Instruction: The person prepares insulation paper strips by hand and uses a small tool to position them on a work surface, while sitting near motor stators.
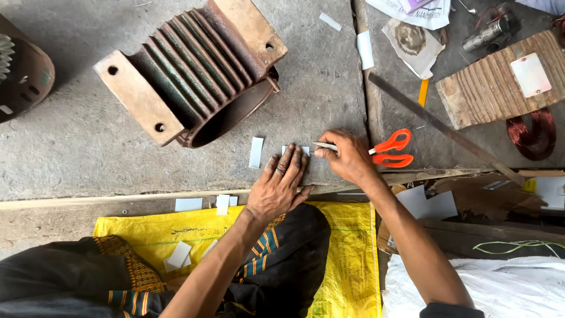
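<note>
Left hand [281,187] lies flat, fingers spread, pinning a white paper strip [296,149] to the concrete floor [88,147] so it cannot slip; right hand [348,158] grips orange-handled scissors [388,150], blades at the strip's edge, near a ribbed motor housing [194,76]

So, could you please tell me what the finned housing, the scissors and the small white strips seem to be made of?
The finned housing looks like cast metal, rusty brown with worn greenish paint on the ribs. The scissors, in the right hand, have glossy orange handles, likely plastic, and pale metal blades. The white strips look like thin matte paper or card; the left hand presses one flat.
</note>
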